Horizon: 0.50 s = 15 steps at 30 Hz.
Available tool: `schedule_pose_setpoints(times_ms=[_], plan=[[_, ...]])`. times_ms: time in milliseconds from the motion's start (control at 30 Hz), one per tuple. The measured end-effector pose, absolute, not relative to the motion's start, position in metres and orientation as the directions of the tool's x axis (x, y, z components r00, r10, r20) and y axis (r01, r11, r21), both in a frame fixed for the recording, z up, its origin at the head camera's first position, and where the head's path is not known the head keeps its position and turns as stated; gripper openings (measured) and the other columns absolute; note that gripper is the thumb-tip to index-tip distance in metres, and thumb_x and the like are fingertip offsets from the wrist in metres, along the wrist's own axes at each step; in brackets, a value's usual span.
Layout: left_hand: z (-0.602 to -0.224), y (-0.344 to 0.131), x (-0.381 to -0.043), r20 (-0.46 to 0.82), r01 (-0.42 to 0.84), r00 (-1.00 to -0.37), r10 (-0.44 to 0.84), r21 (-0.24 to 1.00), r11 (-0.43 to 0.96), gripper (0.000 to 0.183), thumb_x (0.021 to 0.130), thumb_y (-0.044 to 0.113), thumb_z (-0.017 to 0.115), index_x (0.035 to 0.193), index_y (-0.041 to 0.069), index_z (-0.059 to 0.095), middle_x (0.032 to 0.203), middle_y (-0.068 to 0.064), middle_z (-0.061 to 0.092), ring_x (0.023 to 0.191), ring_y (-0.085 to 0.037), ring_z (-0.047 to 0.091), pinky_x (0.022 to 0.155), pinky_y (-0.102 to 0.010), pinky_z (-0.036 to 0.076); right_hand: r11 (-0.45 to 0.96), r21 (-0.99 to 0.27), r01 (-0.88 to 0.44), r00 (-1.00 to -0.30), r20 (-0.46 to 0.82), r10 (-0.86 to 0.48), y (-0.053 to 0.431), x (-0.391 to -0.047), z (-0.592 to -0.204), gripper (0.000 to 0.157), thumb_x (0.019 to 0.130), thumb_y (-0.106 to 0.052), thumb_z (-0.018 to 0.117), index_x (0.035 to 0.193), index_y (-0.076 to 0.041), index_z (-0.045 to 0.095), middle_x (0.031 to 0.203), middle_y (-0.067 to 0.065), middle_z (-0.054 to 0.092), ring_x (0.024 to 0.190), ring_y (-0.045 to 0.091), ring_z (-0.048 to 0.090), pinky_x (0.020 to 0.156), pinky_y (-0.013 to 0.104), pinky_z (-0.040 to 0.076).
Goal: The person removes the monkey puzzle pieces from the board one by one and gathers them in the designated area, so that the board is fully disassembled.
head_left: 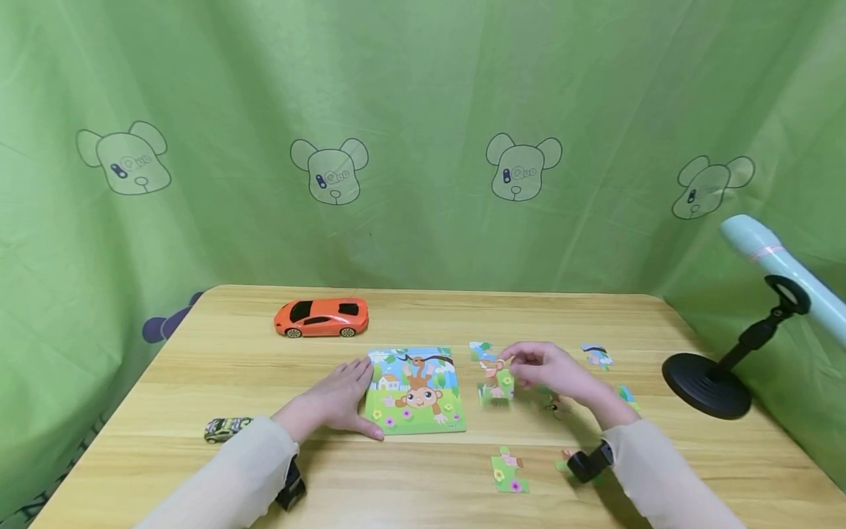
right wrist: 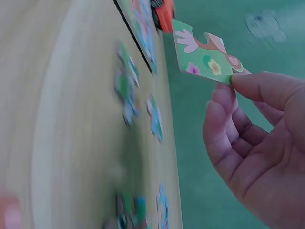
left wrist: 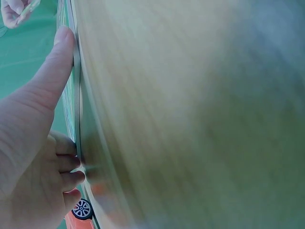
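Note:
A square monkey picture puzzle board lies flat near the table's middle. My left hand rests along its left edge, fingers and thumb stretched out, the thumb at the near corner. In the left wrist view the thumb touches the board's side. My right hand pinches a jigsaw piece between thumb and fingers, raised above the table. That piece shows a pink paw, a yellow flower and a purple flower. Below and behind it lies another jigsaw piece, partly covered.
More loose pieces lie around the right arm: a flowered piece in front, a blue piece farther back. An orange toy car and a small patterned car stand left. At right, a black stand bears a light-blue microphone.

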<state>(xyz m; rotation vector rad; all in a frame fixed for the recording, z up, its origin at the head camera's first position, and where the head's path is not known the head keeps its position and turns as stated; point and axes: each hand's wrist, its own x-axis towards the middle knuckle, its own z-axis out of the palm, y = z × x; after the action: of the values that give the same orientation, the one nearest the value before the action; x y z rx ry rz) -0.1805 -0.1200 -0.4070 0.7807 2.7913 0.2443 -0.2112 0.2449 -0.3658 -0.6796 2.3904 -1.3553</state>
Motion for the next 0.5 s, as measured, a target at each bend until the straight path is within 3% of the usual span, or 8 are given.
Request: schedule_pose_setpoints(times_ms=[200,500], plan=[[-0.406,-0.120,-0.180,-0.177,0.493,-0.829,0.531,0.219,0.842,0.116,0.065,0.072,0.061,0.142,-0.007,0.023,0.148,-0.022,0.016,0.136,-0.034,0.015,0.110,-0.042,0.014,0.462,-0.865,-0.197,-0.881,-0.051,-0.470,0.278,-0.204,-0.360,0.031,0.092,-0.012,0.056,0.117,0.007,0.054,0.084,0.016,0.055,0.070,0.026,0.054,0.062,0.037,0.052],[-0.405,-0.119,-0.179,-0.182,0.491,-0.829,0.530,0.220,0.843,0.116,0.066,0.071,0.061,0.142,-0.007,0.023,0.149,-0.022,0.016,0.136,-0.034,0.015,0.110,-0.042,0.014,0.494,-0.848,-0.195,-0.870,-0.083,-0.486,0.335,-0.199,-0.365,0.034,0.095,-0.014,0.052,0.120,0.009,0.050,0.081,0.016,0.055,0.067,0.022,0.053,0.052,0.033,0.047]])
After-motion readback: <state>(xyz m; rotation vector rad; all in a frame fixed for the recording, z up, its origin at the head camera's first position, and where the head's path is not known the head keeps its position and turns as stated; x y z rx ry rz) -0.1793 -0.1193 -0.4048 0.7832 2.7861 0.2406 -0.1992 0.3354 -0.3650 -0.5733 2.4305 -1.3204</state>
